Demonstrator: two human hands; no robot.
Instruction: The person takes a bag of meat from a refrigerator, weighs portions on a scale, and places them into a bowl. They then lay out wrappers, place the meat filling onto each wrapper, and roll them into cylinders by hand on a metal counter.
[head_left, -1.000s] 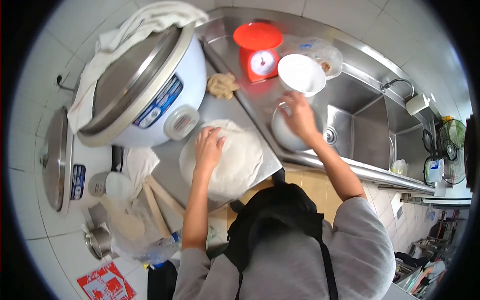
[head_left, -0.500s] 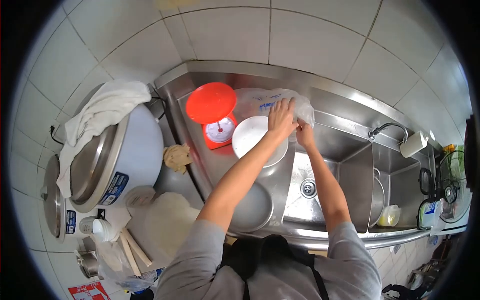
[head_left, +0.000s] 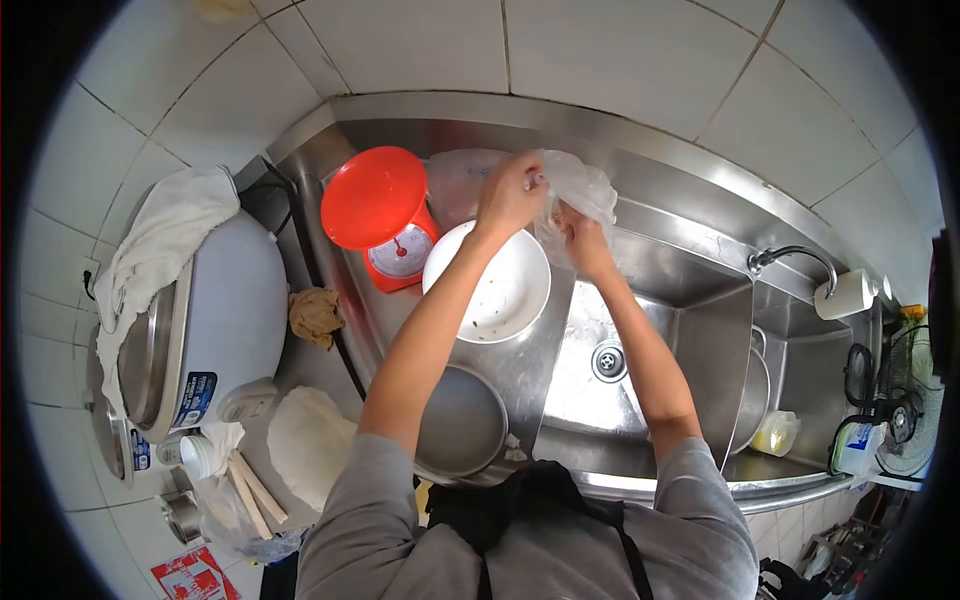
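A clear plastic bag point(head_left: 583, 185) stands at the back of the steel counter, its upper part bunched and raised. My left hand point(head_left: 510, 197) is closed on the bag's left edge, fingertips pinched together. On its right side my right hand point(head_left: 584, 240) has curled fingers gripping the plastic; part of these fingers is hidden by it. Below my left hand sits a white bowl point(head_left: 505, 290) with small brown specks inside. To the left is a red kitchen scale point(head_left: 400, 250) with a red pan on top point(head_left: 375, 197).
A round grey metal pan point(head_left: 458, 425) lies near the counter's front edge. Right of it is a steel sink point(head_left: 590, 395) with a drain, then a second basin with a tap point(head_left: 800, 255). At left are a large lidded container point(head_left: 235, 310), a crumpled brown cloth point(head_left: 315, 316) and wooden sticks point(head_left: 250, 495).
My hands have moved apart, the left one going left and up. The bag's upper part has been lifted and spread. The camera view has shifted, and more of the bowl's inside shows.
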